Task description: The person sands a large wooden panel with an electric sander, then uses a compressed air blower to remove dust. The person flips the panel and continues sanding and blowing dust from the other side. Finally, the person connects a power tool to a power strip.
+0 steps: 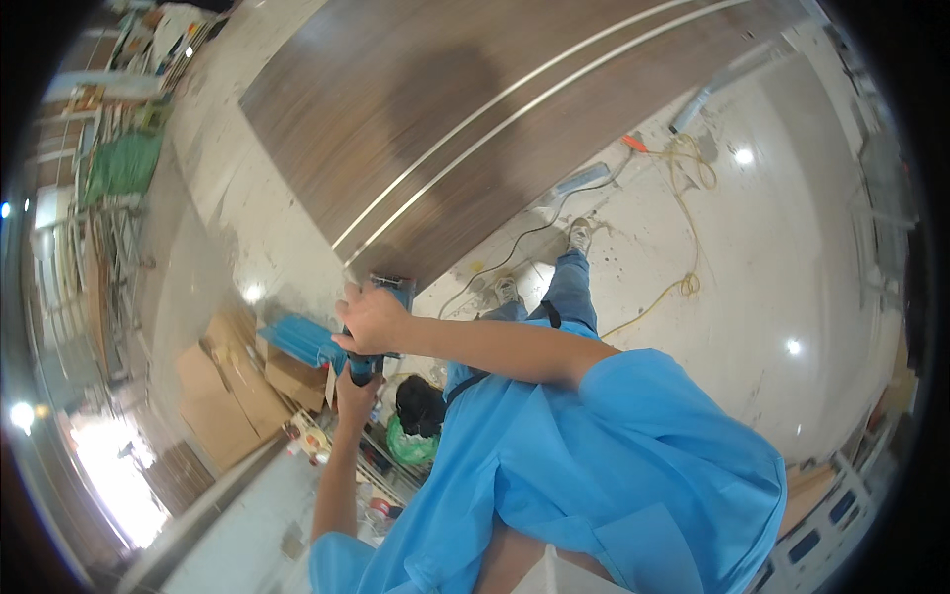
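Note:
A large brown wood-grain panel (pixel 396 129) with two pale metal strips spreads out in front of me. At its near corner I hold a hand-held power tool (pixel 364 366) with a dark and teal body and a flat metal plate on the panel's edge; its exact kind is hard to make out. My left hand (pixel 354 398) is wrapped round the body's near end. Over the top of the tool lies my right hand (pixel 374 319), closed on it and hiding much of its middle.
Left of the tool are a blue plastic piece (pixel 302 340) and cardboard boxes (pixel 223 381). A cart with a green bag (pixel 411 444) stands close by my left arm. On the floor lie a black cable (pixel 524 236), a yellow cord (pixel 683 213) and a blue-grey block (pixel 584 178).

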Available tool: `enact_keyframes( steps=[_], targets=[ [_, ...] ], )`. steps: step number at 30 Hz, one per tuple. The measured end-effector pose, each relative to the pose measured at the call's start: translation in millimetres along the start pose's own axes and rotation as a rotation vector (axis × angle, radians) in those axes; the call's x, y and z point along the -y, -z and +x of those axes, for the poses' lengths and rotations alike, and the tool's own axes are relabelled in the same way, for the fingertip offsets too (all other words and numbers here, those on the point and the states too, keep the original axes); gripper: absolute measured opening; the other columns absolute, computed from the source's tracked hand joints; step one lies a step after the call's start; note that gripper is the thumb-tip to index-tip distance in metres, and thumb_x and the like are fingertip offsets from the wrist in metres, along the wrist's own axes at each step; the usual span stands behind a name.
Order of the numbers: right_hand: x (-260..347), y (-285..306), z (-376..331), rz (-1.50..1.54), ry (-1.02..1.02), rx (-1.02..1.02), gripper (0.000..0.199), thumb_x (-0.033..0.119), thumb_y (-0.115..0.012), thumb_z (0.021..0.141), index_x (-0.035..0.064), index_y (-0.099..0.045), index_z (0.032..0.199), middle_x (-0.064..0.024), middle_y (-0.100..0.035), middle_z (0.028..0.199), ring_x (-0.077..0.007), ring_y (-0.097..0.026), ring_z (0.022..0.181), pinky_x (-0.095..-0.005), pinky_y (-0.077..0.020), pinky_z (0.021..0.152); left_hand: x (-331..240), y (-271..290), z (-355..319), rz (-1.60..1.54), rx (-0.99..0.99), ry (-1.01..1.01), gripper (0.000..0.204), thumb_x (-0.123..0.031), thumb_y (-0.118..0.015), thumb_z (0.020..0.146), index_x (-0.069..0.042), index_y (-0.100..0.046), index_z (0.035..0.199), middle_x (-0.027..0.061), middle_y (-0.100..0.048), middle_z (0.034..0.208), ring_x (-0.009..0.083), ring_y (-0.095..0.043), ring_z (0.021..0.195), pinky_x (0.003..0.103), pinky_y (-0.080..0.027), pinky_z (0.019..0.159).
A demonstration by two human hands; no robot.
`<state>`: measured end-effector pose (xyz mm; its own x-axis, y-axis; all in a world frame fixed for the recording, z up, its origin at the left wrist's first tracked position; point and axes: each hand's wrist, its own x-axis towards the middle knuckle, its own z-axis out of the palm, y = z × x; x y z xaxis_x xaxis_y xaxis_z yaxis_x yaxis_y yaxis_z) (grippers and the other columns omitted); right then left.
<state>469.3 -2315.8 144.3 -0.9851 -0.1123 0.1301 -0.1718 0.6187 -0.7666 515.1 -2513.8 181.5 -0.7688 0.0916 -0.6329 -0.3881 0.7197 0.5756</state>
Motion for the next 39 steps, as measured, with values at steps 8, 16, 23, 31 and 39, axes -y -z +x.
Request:
enact_keyframes(
  steps=[8, 16, 23, 31, 39],
  targets=[
    [-116, 155, -36, -0.04, -0.249, -0.214, 0.051, 0.053, -0.07, 0.088, 0.0045, -0.073, 0.102, -0.0233, -0.062, 0.102, -0.043, -0.067, 0.089, -0.0517, -0.0554, 0.076, -141, -102, 60, 0.207, 0.285, -0.233, 0.051, -0.012, -0.074, 0.08, 0.004, -0.059, 0.127, 0.0146, -0.069, 0.085, 0.022, -0.065, 0.066, 0.037, -0.053, 0.062],
    [-274, 368, -111, -0.207, -0.507, -0.469, 0.047, 0.056, -0.066, 0.092, 0.0101, -0.073, 0.091, -0.0155, -0.063, 0.092, -0.0365, -0.067, 0.085, -0.0491, -0.0542, 0.076, -359, -292, 114, 0.401, 0.512, -0.685, 0.067, -0.019, -0.073, 0.077, 0.003, -0.057, 0.138, 0.0145, -0.071, 0.09, 0.0249, -0.071, 0.077, 0.039, -0.056, 0.075],
    [-443, 576, -177, -0.348, -0.494, -0.587, 0.05, 0.06, -0.061, 0.094, 0.0122, -0.073, 0.087, -0.0145, -0.067, 0.088, -0.0364, -0.068, 0.086, -0.0483, -0.0548, 0.075, -558, -495, 110, 0.366, 0.669, -0.564, 0.052, -0.018, -0.07, 0.075, 0.003, -0.06, 0.121, 0.0205, -0.072, 0.09, 0.0331, -0.073, 0.076, 0.043, -0.055, 0.075],
    [-633, 793, -227, -0.394, -0.478, -0.567, 0.042, 0.047, -0.062, 0.093, 0.007, -0.075, 0.093, -0.0214, -0.072, 0.096, -0.042, -0.069, 0.093, -0.0517, -0.0545, 0.08, -733, -703, 147, 0.403, 0.633, -0.8, 0.031, -0.016, -0.067, 0.074, 0.004, -0.067, 0.098, 0.0208, -0.074, 0.082, 0.0322, -0.075, 0.075, 0.043, -0.058, 0.073],
    [-698, 871, -226, -0.406, -0.555, -0.65, 0.044, 0.048, -0.059, 0.091, 0.0078, -0.078, 0.098, -0.0197, -0.075, 0.099, -0.0391, -0.072, 0.096, -0.0474, -0.0552, 0.085, -814, -771, 157, 0.423, 0.549, -0.912, 0.03, -0.02, -0.065, 0.078, 0.006, -0.072, 0.091, 0.0271, -0.074, 0.085, 0.04, -0.074, 0.087, 0.047, -0.057, 0.08]
  ],
)
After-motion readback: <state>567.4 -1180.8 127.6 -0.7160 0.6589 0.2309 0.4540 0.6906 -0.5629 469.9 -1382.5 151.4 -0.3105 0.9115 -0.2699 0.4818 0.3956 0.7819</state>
